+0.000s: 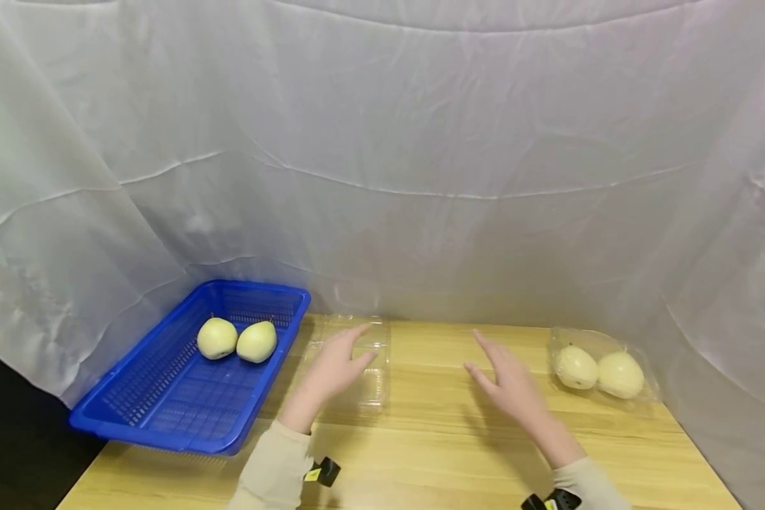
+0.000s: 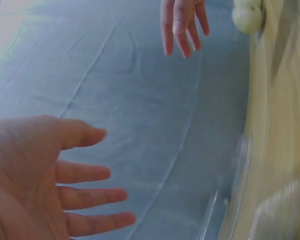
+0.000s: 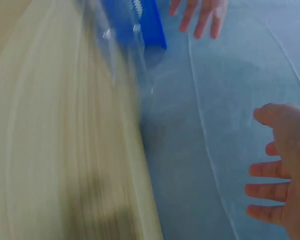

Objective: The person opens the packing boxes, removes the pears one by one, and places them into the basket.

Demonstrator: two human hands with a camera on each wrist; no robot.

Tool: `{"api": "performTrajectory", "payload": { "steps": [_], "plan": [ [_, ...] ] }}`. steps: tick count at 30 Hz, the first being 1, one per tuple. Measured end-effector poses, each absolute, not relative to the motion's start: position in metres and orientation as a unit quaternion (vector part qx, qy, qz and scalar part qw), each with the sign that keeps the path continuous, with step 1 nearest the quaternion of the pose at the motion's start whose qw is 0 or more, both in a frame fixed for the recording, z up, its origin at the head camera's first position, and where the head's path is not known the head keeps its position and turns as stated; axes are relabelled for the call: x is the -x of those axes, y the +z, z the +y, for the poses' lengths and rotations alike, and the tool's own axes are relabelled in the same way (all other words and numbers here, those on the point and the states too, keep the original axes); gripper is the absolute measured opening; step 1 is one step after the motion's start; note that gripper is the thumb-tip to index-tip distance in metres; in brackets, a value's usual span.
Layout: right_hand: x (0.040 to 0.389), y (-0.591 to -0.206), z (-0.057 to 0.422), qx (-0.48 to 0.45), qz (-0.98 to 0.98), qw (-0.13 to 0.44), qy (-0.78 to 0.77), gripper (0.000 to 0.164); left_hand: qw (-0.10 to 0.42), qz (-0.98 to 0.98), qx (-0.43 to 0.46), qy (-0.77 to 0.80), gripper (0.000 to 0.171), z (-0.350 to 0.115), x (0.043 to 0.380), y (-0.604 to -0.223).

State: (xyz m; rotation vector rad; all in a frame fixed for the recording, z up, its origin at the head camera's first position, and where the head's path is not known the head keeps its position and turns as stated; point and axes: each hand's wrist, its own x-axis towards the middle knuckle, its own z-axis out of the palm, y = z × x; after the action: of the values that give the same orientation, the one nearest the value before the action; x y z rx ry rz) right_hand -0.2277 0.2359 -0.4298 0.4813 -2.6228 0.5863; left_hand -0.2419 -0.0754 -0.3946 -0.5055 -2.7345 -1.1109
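Note:
My left hand [image 1: 333,365], fingers spread and nothing in it, hovers over a clear plastic clamshell box [image 1: 376,386] on the table, hiding part of it. In the left wrist view its fingers [image 2: 92,195] are straight and apart. To the right, my right hand [image 1: 510,382] is held above the bare wood, its thumb and fingers extended and holding nothing. At the far right lies another clear plastic box [image 1: 602,343] with two pale yellow-green pears [image 1: 576,367] in it. Two more such pears [image 1: 257,342] sit in a blue plastic basket [image 1: 166,443] at the left.
The light wood table [image 1: 446,453] ends at a pale grey curtain [image 1: 433,234], which hangs behind it and along both sides. The blue basket's near corner reaches the table's left edge. A black area [image 1: 19,432] shows beyond that edge.

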Motion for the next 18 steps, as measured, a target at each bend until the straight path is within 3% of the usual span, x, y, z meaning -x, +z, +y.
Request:
{"api": "performTrajectory", "payload": {
  "steps": [8,18],
  "plan": [
    [0.221,-0.435,0.303,-0.122,-0.934,0.267,0.203,0.048,0.105,-0.861,0.165,-0.470,0.041,-0.025,0.253,-0.392],
    [0.218,-0.433,0.389,-0.003,-0.942,0.269,0.199,0.056,0.120,-0.828,0.160,-0.523,0.036,0.046,0.265,-0.399]
  ]
}}
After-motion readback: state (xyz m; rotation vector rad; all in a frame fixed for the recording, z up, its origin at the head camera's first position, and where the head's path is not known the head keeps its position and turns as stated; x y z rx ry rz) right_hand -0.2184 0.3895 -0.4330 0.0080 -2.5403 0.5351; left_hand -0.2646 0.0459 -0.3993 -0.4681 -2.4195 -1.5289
